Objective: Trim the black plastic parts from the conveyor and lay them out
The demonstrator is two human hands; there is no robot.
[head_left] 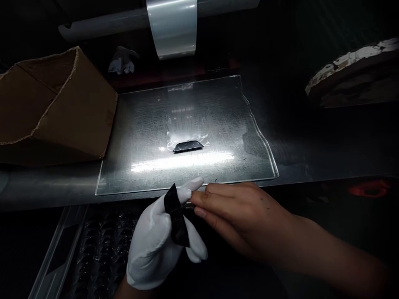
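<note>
My left hand (162,241), in a white glove, holds a small flat black piece (176,218) between thumb and fingers at the near edge of the bench. My bare right hand (237,211) reaches in from the right, its fingertips pinched together against the gloved fingertips and the top of the black piece. Whether anything thin lies between the right fingers I cannot make out. Further back a second small black piece (187,145) lies in a clear film wrapper on a scratched clear plastic sheet (140,133).
A brown cardboard box (56,108) stands at the left. A roll of clear film (172,25) hangs on a bar at the back. A crumpled white glove (122,61) lies behind the sheet. A round worn disc (352,70) sits at the right. A tray of moulded pockets (102,249) lies below left.
</note>
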